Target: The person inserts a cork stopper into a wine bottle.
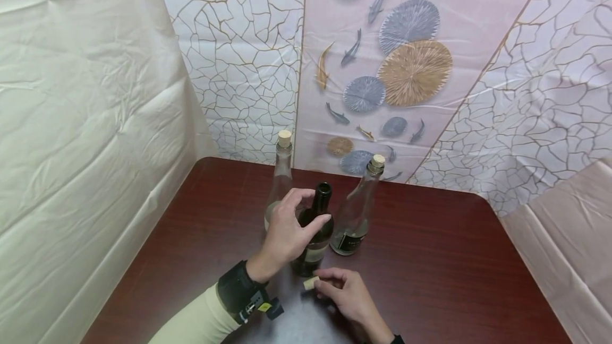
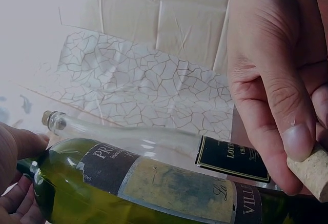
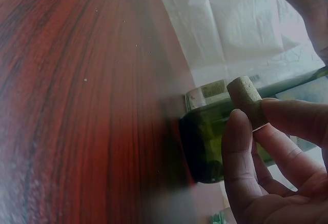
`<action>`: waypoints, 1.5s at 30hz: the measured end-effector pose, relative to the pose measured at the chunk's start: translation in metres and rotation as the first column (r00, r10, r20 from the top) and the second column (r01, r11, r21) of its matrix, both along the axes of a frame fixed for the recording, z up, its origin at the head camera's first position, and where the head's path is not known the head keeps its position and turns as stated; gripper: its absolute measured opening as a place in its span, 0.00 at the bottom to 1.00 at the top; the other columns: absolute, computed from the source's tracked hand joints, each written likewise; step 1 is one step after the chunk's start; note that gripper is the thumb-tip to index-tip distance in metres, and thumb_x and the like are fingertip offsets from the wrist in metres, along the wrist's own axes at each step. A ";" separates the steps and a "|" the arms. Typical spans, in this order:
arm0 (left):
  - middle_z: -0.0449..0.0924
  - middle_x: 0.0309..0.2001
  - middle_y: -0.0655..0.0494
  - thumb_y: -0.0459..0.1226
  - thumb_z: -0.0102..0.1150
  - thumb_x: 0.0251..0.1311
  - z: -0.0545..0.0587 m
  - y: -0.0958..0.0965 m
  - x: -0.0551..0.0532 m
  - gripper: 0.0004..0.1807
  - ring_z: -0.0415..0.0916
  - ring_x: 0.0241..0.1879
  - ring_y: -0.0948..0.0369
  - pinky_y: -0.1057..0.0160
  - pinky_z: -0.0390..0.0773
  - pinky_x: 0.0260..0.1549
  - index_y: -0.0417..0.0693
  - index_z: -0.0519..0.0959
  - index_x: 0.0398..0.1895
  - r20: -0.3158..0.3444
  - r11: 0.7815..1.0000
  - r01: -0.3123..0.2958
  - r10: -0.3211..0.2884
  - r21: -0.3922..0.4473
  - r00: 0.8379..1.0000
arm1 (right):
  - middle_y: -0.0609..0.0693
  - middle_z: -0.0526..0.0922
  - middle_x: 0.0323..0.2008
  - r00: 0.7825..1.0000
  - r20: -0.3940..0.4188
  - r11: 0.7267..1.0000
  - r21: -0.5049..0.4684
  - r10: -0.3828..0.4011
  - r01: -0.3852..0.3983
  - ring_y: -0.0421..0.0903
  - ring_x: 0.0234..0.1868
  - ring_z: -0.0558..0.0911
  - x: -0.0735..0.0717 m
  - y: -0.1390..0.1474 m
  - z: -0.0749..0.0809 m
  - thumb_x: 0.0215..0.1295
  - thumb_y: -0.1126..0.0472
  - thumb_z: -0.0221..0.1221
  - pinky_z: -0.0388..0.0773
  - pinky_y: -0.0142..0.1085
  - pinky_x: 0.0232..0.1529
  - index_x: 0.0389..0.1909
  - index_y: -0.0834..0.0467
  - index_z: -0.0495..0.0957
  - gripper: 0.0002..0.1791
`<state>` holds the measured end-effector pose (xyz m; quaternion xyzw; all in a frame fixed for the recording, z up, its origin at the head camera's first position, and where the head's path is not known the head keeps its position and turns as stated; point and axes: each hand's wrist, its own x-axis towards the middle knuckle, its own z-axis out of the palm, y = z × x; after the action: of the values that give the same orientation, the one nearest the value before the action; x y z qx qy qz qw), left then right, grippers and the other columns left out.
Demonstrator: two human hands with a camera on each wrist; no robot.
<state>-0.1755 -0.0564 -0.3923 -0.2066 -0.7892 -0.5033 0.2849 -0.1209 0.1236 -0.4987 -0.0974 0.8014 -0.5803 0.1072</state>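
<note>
My left hand [image 1: 286, 230] grips a dark green wine bottle [image 1: 316, 252] around its shoulder, fingers on one side and thumb on the other. The bottle stands upright on the table, and its mouth [image 1: 324, 187] has no cork in it. Near the bottle's base, my right hand [image 1: 353, 296] pinches a small tapered cork [image 1: 311, 283] between thumb and fingertips. Seen from the right wrist, the cork [image 3: 246, 97] overlaps the lower part of the green bottle [image 3: 207, 147]. The left wrist view shows the bottle's worn label [image 2: 164, 188] with printed lettering.
Two clear glass bottles stand close by, one behind the left hand [image 1: 282, 171] and one to the right [image 1: 356, 208], each topped with a cork. All stand on a reddish-brown wooden table [image 1: 430, 269]. Patterned cloth [image 1: 244, 57] hangs behind, pale cloth at the sides.
</note>
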 end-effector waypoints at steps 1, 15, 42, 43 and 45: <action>0.78 0.42 0.60 0.46 0.71 0.53 0.000 0.001 0.000 0.21 0.77 0.41 0.66 0.61 0.81 0.39 0.53 0.78 0.49 0.009 1.000 0.008 -0.008 0.003 1.000 | 0.59 0.89 0.35 1.000 0.003 1.000 0.000 0.002 -0.002 0.44 0.30 0.87 0.000 0.000 0.000 0.61 0.56 0.66 0.85 0.39 0.34 0.48 0.66 0.83 0.20; 0.77 0.44 0.59 0.45 0.70 0.55 0.000 0.005 -0.002 0.22 0.75 0.42 0.67 0.64 0.80 0.42 0.53 0.76 0.51 0.026 0.999 0.038 -0.038 -0.006 0.999 | 0.60 0.89 0.36 1.000 -0.013 1.000 0.009 0.008 -0.008 0.45 0.30 0.87 -0.002 0.001 0.003 0.61 0.57 0.66 0.84 0.37 0.34 0.48 0.67 0.83 0.20; 0.77 0.44 0.57 0.45 0.70 0.55 -0.001 0.003 -0.003 0.23 0.76 0.41 0.63 0.62 0.80 0.38 0.50 0.76 0.52 -0.010 0.999 0.034 -0.034 -0.022 0.999 | 0.41 0.81 0.35 0.829 -0.464 0.787 0.615 0.312 0.048 0.32 0.28 0.73 -0.028 0.033 0.115 0.59 0.64 0.66 0.75 0.31 0.27 0.43 0.51 0.86 0.11; 0.77 0.44 0.57 0.45 0.70 0.55 -0.001 0.003 -0.003 0.23 0.76 0.41 0.63 0.62 0.80 0.38 0.50 0.76 0.52 -0.010 0.999 0.035 -0.035 -0.021 0.999 | 0.42 0.81 0.36 0.818 -0.473 0.782 0.622 0.328 0.047 0.32 0.28 0.74 -0.029 0.034 0.119 0.59 0.64 0.66 0.74 0.31 0.26 0.42 0.52 0.86 0.11; 0.77 0.44 0.57 0.45 0.70 0.55 -0.002 0.003 -0.003 0.23 0.76 0.41 0.64 0.63 0.80 0.38 0.50 0.76 0.52 -0.009 0.999 0.035 -0.035 -0.020 0.999 | 0.42 0.82 0.36 0.794 -0.489 0.768 0.638 0.361 0.044 0.32 0.29 0.75 -0.031 0.034 0.127 0.58 0.65 0.66 0.75 0.31 0.27 0.41 0.53 0.86 0.10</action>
<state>-0.1783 -0.0538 -0.3940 -0.2255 -0.7890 -0.4996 0.2777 -0.1523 0.1571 -0.3713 -0.3018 0.9268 -0.2128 -0.0680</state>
